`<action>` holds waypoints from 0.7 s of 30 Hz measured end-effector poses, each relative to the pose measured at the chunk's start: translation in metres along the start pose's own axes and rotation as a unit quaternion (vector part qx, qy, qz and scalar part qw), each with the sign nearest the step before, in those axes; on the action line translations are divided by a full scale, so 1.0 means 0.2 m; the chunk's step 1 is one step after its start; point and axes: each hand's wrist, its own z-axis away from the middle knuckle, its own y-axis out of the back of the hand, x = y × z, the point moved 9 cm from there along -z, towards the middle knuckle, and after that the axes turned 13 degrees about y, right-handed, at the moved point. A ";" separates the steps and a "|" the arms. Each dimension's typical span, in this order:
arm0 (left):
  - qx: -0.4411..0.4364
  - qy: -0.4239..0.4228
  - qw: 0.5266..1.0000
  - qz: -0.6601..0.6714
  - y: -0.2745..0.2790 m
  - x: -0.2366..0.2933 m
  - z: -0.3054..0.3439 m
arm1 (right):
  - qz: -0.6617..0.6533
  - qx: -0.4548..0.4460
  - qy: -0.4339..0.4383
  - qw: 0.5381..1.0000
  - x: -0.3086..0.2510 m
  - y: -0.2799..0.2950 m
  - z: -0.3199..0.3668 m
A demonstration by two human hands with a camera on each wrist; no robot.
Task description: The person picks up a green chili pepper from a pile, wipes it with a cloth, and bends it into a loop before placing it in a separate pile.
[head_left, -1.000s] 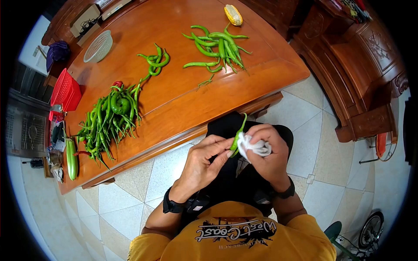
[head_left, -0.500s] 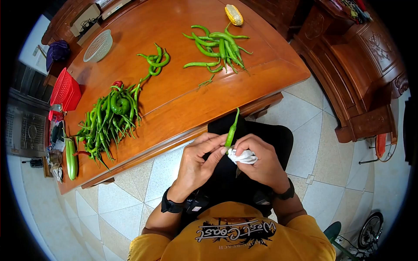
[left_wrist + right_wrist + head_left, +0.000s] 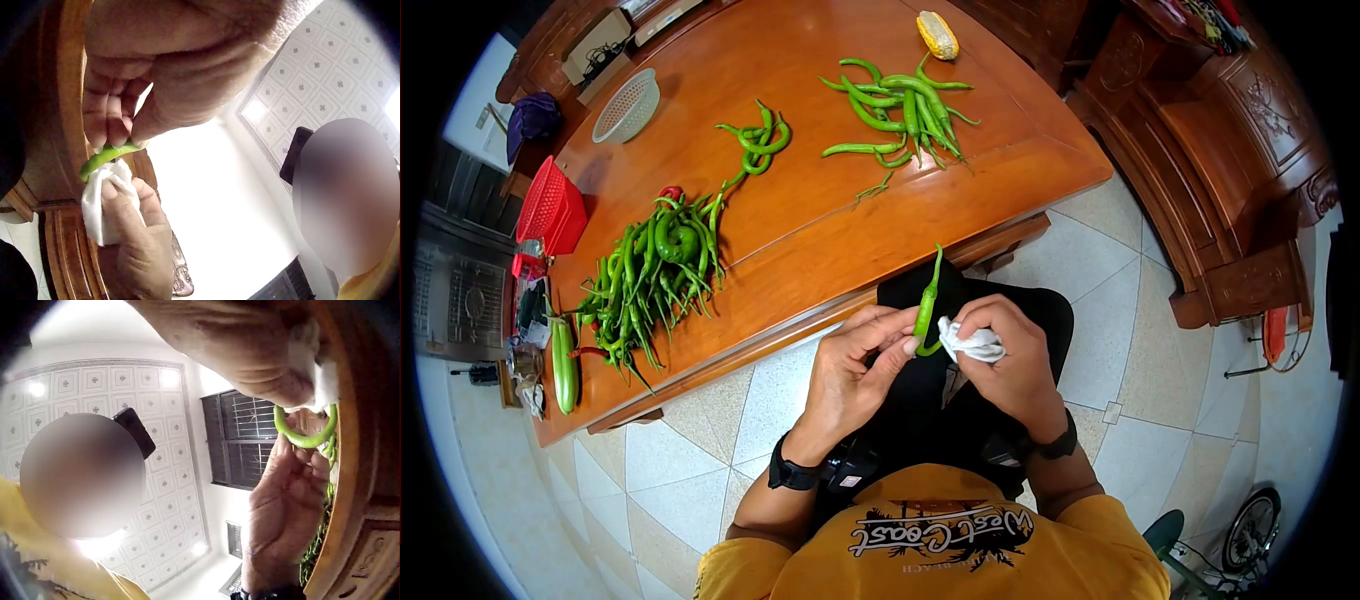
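Over the lap in the head view, my left hand (image 3: 850, 370) pinches a long green chili pepper (image 3: 926, 308) between thumb and fingers. Its thin stem points up toward the table, and its lower end hooks to the right. A bunched white cloth (image 3: 975, 343) is gripped in my right hand (image 3: 1018, 358), right beside that hooked end. From the left wrist, the cloth (image 3: 103, 206) appears just under the pepper (image 3: 107, 157). In the right wrist view the pepper (image 3: 306, 439) curves strongly between both hands.
A big heap of green chilies (image 3: 660, 255) lies on the wooden table (image 3: 800, 240), with a small group (image 3: 760, 140) and another pile (image 3: 910, 100) farther back. A corn cob (image 3: 937, 35), a pale basket (image 3: 626, 106), a red basket (image 3: 552, 208) and a long green vegetable (image 3: 564, 365) lie around them.
The pepper has shifted left and stands more upright than a second ago. My right hand moved the cloth down and left along the pepper, then slightly up and right again.
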 end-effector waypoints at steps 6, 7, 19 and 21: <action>-0.019 -0.007 0.999 -0.041 -0.03 0.02 0.00 | -0.057 -0.018 0.031 0.998 -0.07 -0.01 -0.03; -0.020 -0.015 0.999 -0.047 -0.04 0.02 0.00 | -0.053 -0.012 0.035 0.998 -0.07 0.00 -0.03; -0.039 -0.023 0.997 -0.059 -0.05 0.03 0.00 | -0.063 -0.018 0.035 0.997 -0.07 -0.01 -0.03; -0.025 -0.027 0.998 -0.057 -0.03 0.03 -0.01 | -0.087 -0.062 0.023 0.994 -0.07 -0.07 -0.01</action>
